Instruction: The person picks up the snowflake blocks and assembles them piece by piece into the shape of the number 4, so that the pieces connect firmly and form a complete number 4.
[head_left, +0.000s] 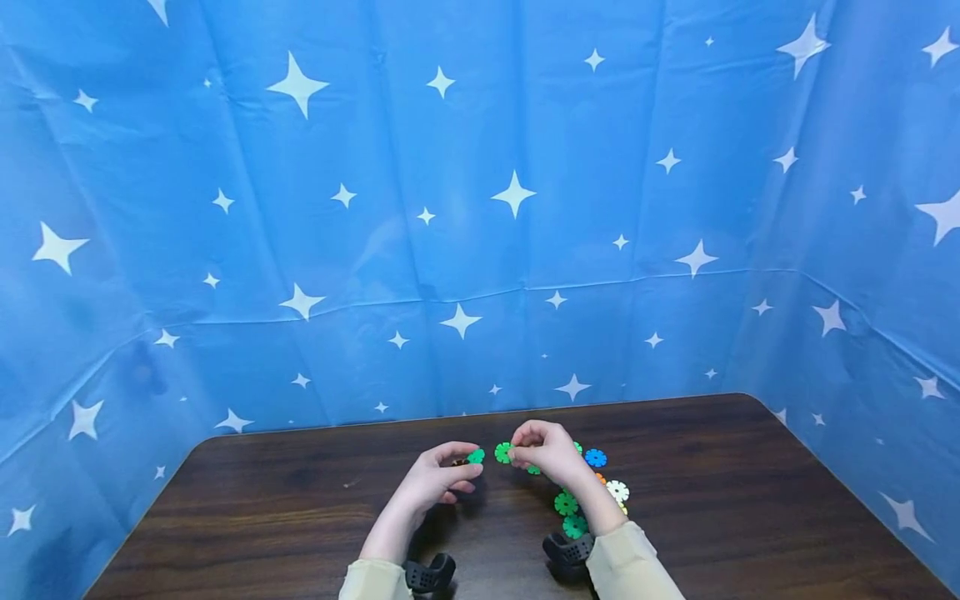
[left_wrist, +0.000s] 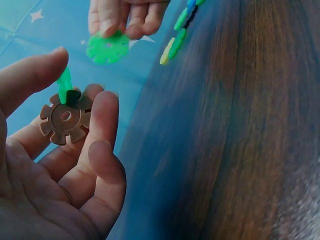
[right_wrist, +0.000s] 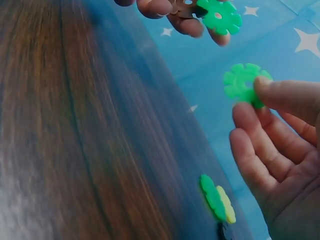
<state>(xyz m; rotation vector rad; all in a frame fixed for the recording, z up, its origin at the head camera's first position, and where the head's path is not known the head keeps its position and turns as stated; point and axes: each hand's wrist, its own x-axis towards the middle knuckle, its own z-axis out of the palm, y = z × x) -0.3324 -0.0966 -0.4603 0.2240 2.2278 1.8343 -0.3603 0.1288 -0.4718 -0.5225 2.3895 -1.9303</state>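
Brown notched disc sits in your left hand, propped on the curled fingers with the thumb hovering over it, and a green disc is slotted edge-on into one of its notches. So that hand is grasping the brown-and-green pair, held up above the dark wooden desk roughly at the middle, closer to the far edge than to you.

Your right hand is just beside it, pinching a second green disc between thumb and fingertips. From the right wrist view the rest of those fingers are loosely curled with the palm open to the camera. The two hands are close but not touching, and there's a small gap between the green disc in the right hand and the pair in the left.

Behind and under your right forearm there's a loose cluster of more discs on the desk: a blue one, a white one, and a couple of green ones nearer to you, plus some orange and yellow peeking out.

All around the desk is a blue backdrop with white stars. You've got beige sleeves on and a black camera mount strapped at each wrist.
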